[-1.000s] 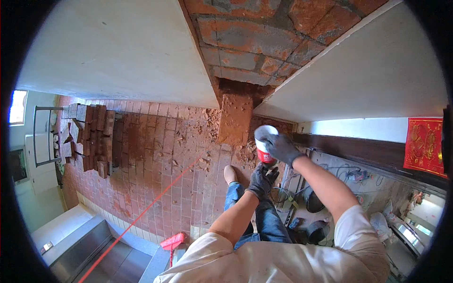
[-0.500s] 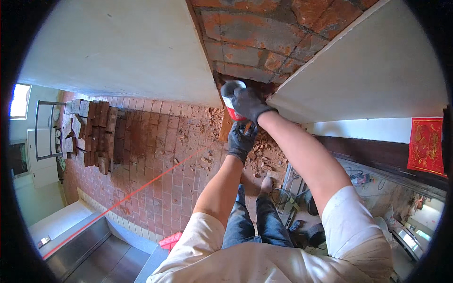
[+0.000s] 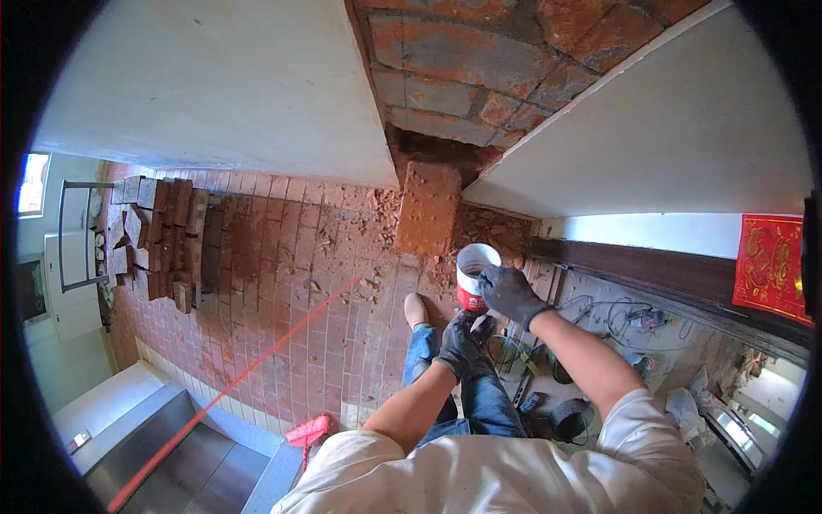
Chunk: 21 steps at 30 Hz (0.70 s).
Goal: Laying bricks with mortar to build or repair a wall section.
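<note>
A white-and-red cylindrical tub [image 3: 470,297] is held upright in front of my legs, its open mouth facing up and its contents too shadowed to make out. My right hand [image 3: 511,293], in a dark grey work glove, is closed on the tub's right side near the rim. Below it, my left hand [image 3: 463,339], gloved alike, grips the tub's base. Beyond the tub lies a wet reddish-brown slab [image 3: 427,208], at the foot of the bare brick wall section [image 3: 462,73]. A dark hollow [image 3: 437,150] opens at the bottom of that brickwork.
Brick rubble [image 3: 488,233] lies around the slab. Stacked bricks [image 3: 163,236] stand at the left, and a red line [image 3: 265,347] crosses the tiled floor. Cables [image 3: 612,317] and a black bucket [image 3: 570,420] are at the right. A red brush head [image 3: 307,431] sits near the lower left.
Both hands have drawn the tub back from the wall hollow, toward my body and rightward. It was tilted there and is upright now. One foot has stepped left, and the slab is uncovered.
</note>
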Motion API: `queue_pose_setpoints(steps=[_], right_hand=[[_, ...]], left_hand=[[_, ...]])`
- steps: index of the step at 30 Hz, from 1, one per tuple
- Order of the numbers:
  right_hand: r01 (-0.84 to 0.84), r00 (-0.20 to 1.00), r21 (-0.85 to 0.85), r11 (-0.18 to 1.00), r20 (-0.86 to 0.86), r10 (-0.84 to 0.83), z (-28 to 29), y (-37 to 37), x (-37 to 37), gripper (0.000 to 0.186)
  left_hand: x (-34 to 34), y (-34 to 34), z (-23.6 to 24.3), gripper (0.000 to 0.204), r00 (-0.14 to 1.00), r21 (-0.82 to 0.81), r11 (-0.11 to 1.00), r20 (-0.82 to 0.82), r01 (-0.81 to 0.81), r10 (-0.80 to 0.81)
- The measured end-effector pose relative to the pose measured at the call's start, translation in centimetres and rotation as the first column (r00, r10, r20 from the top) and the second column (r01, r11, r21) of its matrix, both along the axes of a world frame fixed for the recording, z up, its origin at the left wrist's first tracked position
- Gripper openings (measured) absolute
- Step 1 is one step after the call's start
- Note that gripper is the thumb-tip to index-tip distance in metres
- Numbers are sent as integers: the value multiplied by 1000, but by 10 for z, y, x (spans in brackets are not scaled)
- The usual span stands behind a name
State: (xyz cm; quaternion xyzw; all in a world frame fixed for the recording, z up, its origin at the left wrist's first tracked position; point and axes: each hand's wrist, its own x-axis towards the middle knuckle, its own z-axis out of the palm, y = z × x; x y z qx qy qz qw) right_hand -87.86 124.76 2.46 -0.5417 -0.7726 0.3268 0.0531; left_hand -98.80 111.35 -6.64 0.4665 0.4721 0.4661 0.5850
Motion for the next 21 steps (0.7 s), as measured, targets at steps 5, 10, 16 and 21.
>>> queue_pose_setpoints(steps=[5,10,16,21], right_hand=[[-54,992,-80,995,-120,44,-23,135,-29,31],[212,976,179,961,17,-218,-27,226,-49,39],[464,884,233,855,-191,-427,3,135,-29,31],[417,907,203,886,-152,-393,28,27,5,16]], left_hand=[[-26,101,13,31,891,77,992,-437,-96,120],[-44,204,-23,26,982,-118,987,140,-106,123],[-37,187,-47,34,903,-230,973,415,-14,111],[-11,117,-47,36,808,-449,890,552,79,207]])
